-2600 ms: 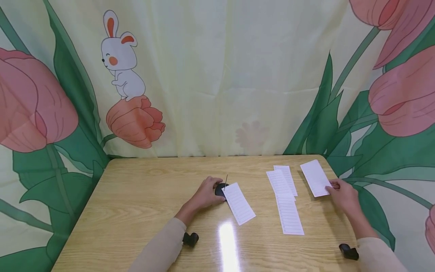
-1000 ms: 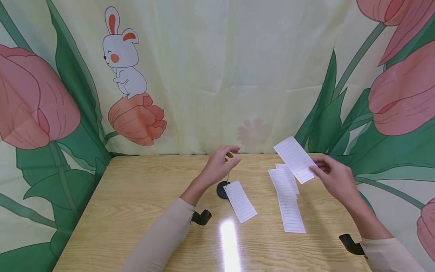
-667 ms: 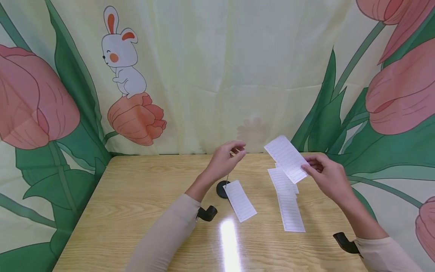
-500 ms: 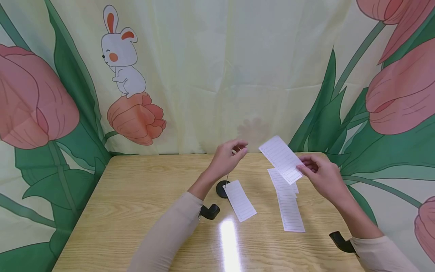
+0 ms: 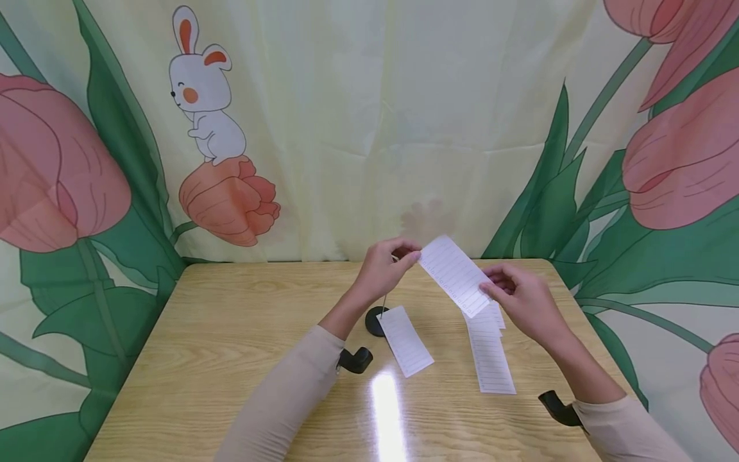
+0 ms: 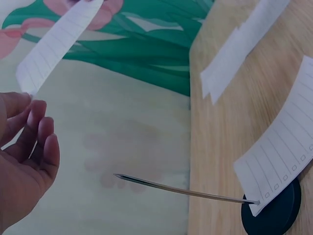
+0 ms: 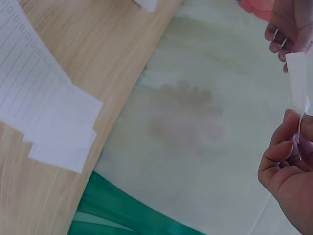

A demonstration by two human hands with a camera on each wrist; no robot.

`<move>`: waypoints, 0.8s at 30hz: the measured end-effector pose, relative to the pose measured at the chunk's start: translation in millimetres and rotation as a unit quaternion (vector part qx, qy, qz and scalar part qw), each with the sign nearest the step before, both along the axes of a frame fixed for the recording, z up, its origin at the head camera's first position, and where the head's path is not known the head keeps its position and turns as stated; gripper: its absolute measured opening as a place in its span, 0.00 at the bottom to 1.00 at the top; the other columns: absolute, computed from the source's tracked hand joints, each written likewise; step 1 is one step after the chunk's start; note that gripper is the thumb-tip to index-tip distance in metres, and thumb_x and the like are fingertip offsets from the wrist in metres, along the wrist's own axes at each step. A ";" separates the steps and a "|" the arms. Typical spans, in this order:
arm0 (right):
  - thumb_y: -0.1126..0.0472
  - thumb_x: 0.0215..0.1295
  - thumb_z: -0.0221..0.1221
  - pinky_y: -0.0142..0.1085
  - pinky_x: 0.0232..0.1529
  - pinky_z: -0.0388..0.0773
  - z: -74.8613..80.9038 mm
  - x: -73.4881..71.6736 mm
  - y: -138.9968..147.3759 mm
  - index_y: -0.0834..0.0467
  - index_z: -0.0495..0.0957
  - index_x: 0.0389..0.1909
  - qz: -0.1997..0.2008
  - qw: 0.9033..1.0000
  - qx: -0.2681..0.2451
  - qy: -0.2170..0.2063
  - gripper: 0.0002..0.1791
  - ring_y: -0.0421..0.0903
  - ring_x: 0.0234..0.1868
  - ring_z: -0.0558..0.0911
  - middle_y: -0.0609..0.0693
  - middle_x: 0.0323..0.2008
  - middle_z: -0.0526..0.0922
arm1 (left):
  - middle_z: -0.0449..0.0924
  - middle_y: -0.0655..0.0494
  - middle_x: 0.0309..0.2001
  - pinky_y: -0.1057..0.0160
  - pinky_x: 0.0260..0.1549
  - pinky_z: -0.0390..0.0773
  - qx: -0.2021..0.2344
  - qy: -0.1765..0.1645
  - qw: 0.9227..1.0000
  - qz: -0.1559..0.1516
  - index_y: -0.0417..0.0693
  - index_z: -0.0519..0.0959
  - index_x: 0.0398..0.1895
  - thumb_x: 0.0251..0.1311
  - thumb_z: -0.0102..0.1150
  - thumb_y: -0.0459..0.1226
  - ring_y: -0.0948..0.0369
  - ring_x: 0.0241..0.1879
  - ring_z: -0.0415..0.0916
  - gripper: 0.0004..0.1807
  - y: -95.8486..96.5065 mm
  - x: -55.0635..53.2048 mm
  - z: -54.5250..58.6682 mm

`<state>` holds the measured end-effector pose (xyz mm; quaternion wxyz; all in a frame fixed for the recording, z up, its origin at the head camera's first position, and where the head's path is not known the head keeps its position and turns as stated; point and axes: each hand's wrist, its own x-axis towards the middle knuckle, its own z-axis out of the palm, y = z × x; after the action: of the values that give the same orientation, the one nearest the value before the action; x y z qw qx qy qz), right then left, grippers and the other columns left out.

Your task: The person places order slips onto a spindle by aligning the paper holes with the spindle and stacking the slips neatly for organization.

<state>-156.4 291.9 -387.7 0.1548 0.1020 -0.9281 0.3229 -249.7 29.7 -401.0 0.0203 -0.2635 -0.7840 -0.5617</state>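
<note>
Raised over the table, a white lined paper slip [image 5: 453,273] spans the space between both hands. My right hand [image 5: 522,301] pinches its lower right edge between thumb and fingers. At its upper left corner, my left hand [image 5: 383,269] pinches with thumb and index finger; the left wrist view shows the fingertips right at that corner. Below the left hand stands a bill spike with a round black base [image 5: 374,323] and a thin, pointed, slightly bent metal rod [image 6: 181,190]. Another lined slip [image 5: 406,343] is pierced by the rod near one corner and lies low at the base.
Several more lined slips [image 5: 491,362] lie overlapping on the wooden table [image 5: 231,359], right of the spike and partly hidden under the held slip. A curtain [image 5: 340,128] printed with tulips and a rabbit hangs behind the table's far edge.
My right hand has lifted the slip from the table's right side and carried it left. My left hand has let go of the spike's base, risen, and taken the slip's corner.
</note>
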 end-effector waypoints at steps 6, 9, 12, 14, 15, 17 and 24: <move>0.66 0.68 0.67 0.24 0.33 0.78 -0.6 0.7 -10.8 0.64 0.83 0.50 0.003 0.999 -0.022 -0.024 0.12 0.42 0.33 0.81 0.55 0.38 0.86 | 0.87 0.53 0.39 0.67 0.33 0.77 0.001 -0.010 1.000 0.015 0.45 0.87 0.43 0.71 0.62 0.36 0.60 0.36 0.79 0.06 -5.0 -0.6 -1.4; 0.67 0.67 0.67 0.25 0.34 0.79 -4.4 -0.3 -15.1 0.65 0.83 0.50 0.006 0.999 -0.030 -0.034 0.12 0.44 0.35 0.82 0.56 0.38 0.86 | 0.87 0.54 0.39 0.66 0.34 0.78 0.000 -0.012 1.000 0.020 0.45 0.87 0.43 0.72 0.62 0.36 0.60 0.37 0.79 0.06 -8.4 -1.5 -2.6; 0.68 0.67 0.67 0.25 0.35 0.79 -10.3 -1.2 -18.7 0.65 0.82 0.50 0.009 0.998 -0.035 -0.043 0.12 0.46 0.36 0.82 0.56 0.38 0.86 | 0.87 0.53 0.40 0.65 0.35 0.79 -0.001 -0.012 1.000 0.024 0.45 0.88 0.44 0.71 0.62 0.36 0.60 0.37 0.79 0.07 -10.8 -2.8 -4.7; 0.68 0.67 0.67 0.25 0.36 0.79 -14.9 -1.7 -21.0 0.65 0.82 0.50 0.011 0.998 -0.042 -0.049 0.12 0.46 0.36 0.82 0.56 0.38 0.86 | 0.88 0.52 0.40 0.65 0.36 0.79 0.000 -0.014 1.000 0.026 0.44 0.88 0.44 0.71 0.62 0.35 0.58 0.38 0.80 0.07 -12.2 -3.3 -6.1; 0.68 0.67 0.67 0.26 0.36 0.79 -17.3 -1.8 -22.0 0.65 0.82 0.50 0.012 0.998 -0.045 -0.051 0.12 0.46 0.36 0.82 0.56 0.38 0.86 | 0.88 0.52 0.40 0.66 0.35 0.79 0.001 -0.014 1.000 0.027 0.44 0.88 0.44 0.71 0.62 0.35 0.57 0.38 0.81 0.07 -12.8 -3.5 -7.0; 0.69 0.67 0.67 0.26 0.36 0.79 -22.2 -1.9 -24.0 0.65 0.82 0.50 0.014 0.997 -0.051 -0.055 0.12 0.45 0.37 0.82 0.56 0.38 0.86 | 0.88 0.51 0.40 0.66 0.35 0.80 0.004 -0.019 0.999 0.025 0.43 0.88 0.44 0.71 0.63 0.34 0.55 0.38 0.82 0.07 -14.0 -4.1 -9.1; 0.69 0.67 0.67 0.27 0.36 0.80 -39.0 -1.4 -30.1 0.65 0.82 0.48 0.017 0.994 -0.078 -0.075 0.11 0.42 0.35 0.82 0.55 0.37 0.85 | 0.87 0.50 0.38 0.66 0.34 0.78 0.001 -0.032 0.999 0.024 0.43 0.88 0.41 0.68 0.64 0.32 0.57 0.35 0.80 0.04 -20.7 -3.9 -16.7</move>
<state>-157.8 261.8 -426.8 0.0862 0.0810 -0.9073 0.4036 -253.7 9.0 -417.6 0.0088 -0.2270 -0.7898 -0.5697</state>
